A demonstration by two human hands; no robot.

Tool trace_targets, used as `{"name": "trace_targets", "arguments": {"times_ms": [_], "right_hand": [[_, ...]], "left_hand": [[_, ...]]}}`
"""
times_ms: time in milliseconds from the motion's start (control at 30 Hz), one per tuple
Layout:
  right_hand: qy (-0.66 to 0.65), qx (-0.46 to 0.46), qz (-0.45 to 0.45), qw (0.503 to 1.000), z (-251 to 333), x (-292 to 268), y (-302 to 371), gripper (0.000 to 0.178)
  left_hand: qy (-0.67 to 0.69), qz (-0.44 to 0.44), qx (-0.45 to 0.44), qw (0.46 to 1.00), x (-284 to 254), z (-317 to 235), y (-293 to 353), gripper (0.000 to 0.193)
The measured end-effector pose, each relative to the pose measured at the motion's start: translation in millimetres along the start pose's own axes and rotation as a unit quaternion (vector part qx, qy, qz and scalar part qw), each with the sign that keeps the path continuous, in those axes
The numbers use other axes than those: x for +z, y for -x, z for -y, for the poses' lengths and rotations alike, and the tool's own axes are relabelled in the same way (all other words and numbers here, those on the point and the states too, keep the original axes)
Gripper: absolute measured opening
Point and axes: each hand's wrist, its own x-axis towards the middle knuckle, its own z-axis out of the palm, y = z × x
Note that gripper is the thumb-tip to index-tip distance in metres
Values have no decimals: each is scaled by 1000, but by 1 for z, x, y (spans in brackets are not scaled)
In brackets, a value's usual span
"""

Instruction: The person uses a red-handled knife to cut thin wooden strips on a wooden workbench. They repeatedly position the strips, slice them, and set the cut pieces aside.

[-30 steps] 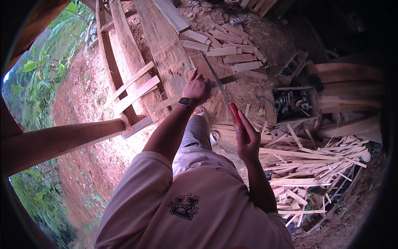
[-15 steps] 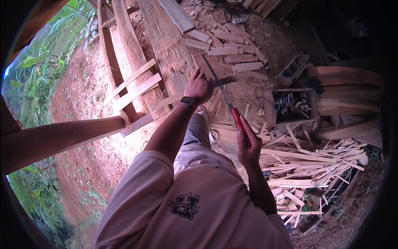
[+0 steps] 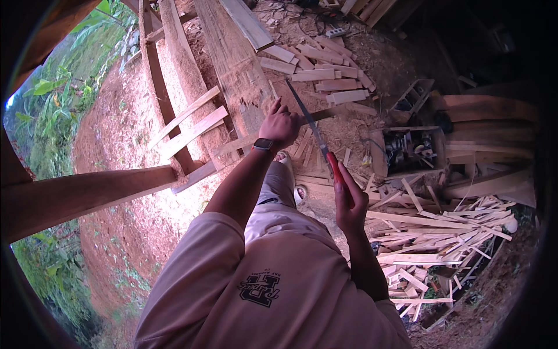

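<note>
My right hand (image 3: 351,200) is closed around the red handle of a handsaw (image 3: 310,123). Its narrow dark blade points away from me and lies across a long wooden strip (image 3: 322,113), just right of my left hand. My left hand (image 3: 281,126), a watch on its wrist, holds the strip from above, with a finger stretched forward. Its thumb and the strip's underside are hidden. Beneath the strip's left part is a thick, rough plank (image 3: 232,55) sprinkled with sawdust.
Pale cut boards (image 3: 338,85) lie stacked beyond the saw. At right stand a wooden box (image 3: 378,152) of tools and a big heap of offcuts (image 3: 424,256). A wooden post (image 3: 87,195) juts in from the left. Two light slats (image 3: 195,132) rest across the beams.
The saw's tip has come very slightly back toward me. Both hands keep their hold, and the rest looks almost the same.
</note>
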Motion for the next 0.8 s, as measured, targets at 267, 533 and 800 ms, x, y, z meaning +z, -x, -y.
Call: {"name": "trace_targets", "arguments": {"times_ms": [267, 533, 800], "right_hand": [[14, 11, 28, 999, 11, -5, -1, 46], [7, -37, -7, 999, 1, 1, -2, 45], [-14, 13, 6, 1000, 2, -1, -2, 45]], "left_hand": [[1, 1, -2, 1000, 5, 2, 3, 19], [14, -5, 7, 1000, 1, 1, 2, 21], [-1, 13, 5, 1000, 2, 2, 2, 22]]}}
